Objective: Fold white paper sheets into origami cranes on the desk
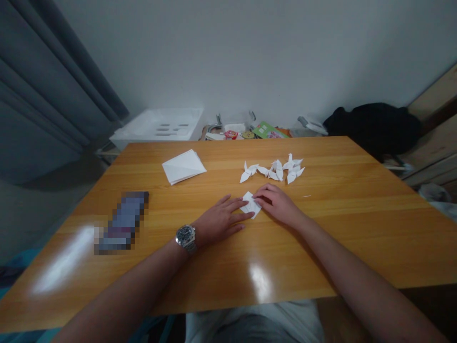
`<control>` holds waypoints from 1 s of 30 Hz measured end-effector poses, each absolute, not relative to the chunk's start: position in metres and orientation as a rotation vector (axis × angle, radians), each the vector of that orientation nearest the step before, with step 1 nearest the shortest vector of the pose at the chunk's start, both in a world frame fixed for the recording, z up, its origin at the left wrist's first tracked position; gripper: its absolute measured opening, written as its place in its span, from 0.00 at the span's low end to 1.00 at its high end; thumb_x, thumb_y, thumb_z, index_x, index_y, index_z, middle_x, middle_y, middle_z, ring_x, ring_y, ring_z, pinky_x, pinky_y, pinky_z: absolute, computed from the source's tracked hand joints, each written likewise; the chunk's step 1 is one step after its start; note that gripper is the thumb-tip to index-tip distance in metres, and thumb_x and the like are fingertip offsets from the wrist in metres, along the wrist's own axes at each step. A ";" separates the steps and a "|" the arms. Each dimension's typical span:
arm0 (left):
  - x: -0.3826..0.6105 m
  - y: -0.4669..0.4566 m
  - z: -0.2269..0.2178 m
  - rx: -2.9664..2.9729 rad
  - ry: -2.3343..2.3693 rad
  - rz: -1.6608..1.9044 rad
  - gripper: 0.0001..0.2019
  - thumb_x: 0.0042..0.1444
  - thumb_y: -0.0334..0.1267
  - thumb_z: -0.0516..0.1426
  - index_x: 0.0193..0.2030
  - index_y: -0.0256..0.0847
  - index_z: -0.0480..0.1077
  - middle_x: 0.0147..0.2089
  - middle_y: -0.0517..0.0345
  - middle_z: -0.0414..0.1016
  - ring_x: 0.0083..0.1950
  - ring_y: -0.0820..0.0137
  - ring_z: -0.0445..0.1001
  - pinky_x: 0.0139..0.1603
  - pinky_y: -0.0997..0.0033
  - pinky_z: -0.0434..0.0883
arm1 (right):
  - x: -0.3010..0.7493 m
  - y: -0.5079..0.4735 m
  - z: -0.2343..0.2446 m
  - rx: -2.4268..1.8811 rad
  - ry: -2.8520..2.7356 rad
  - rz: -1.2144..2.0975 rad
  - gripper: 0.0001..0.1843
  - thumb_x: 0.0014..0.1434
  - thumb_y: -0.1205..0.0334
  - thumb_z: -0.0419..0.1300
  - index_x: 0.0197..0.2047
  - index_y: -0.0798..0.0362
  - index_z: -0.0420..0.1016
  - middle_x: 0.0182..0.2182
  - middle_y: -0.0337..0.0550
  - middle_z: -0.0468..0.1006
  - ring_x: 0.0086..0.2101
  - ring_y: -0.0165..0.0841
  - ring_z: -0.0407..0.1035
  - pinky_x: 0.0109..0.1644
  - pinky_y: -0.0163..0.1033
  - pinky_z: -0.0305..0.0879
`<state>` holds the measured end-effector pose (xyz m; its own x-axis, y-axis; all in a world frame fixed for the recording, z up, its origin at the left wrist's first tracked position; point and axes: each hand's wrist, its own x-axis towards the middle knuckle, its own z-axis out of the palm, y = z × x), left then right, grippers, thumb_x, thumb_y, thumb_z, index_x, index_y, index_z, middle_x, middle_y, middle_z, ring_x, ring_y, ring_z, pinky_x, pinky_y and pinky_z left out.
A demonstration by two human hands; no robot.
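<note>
A small folded piece of white paper (251, 206) lies flat on the wooden table, turned like a diamond. From its left side, my left hand (223, 218) rests with fingers spread, their tips on the paper and the tabletop. At the paper's upper right edge, my right hand (274, 202) has its thumb and fingers drawn together on it; the tips partly hide the edge. Just beyond the hands sit several folded white paper cranes (273, 170). A stack of white paper sheets (183, 166) lies farther back on the left.
A phone-like dark device (123, 221), blurred out, lies on the table's left (82, 205). Behind the far edge stand a white plastic crate (160, 125), a green packet (268, 130) among small items, and a black cloth or bag (373, 126). A thin white sliver (306, 196) lies right of my right hand.
</note>
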<state>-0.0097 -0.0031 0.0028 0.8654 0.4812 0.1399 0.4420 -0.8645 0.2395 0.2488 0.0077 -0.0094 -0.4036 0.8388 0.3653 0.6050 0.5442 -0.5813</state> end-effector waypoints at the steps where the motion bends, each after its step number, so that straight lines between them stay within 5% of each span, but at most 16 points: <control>1: -0.010 -0.003 0.003 2.834 0.698 0.290 0.21 0.70 0.45 0.48 0.68 0.52 0.62 0.73 0.51 0.57 0.73 0.59 0.56 0.73 0.45 0.52 | 0.248 0.008 -0.010 -1.177 -2.141 0.486 0.08 0.67 0.62 0.58 0.43 0.51 0.80 0.40 0.47 0.75 0.42 0.38 0.70 0.48 0.46 0.69; 10: -0.012 0.000 0.003 2.737 0.658 0.309 0.20 0.69 0.48 0.50 0.64 0.49 0.68 0.73 0.52 0.57 0.72 0.60 0.58 0.73 0.52 0.57 | 0.240 0.014 -0.019 -1.304 -2.102 0.456 0.05 0.63 0.64 0.62 0.34 0.53 0.75 0.34 0.44 0.72 0.38 0.37 0.67 0.44 0.43 0.65; 30: -0.009 0.000 0.008 2.741 0.666 0.324 0.21 0.69 0.49 0.50 0.64 0.46 0.68 0.70 0.49 0.62 0.70 0.60 0.63 0.71 0.52 0.60 | 0.232 0.010 -0.021 -1.396 -2.159 0.266 0.05 0.65 0.62 0.59 0.35 0.52 0.71 0.37 0.46 0.71 0.41 0.41 0.67 0.47 0.45 0.64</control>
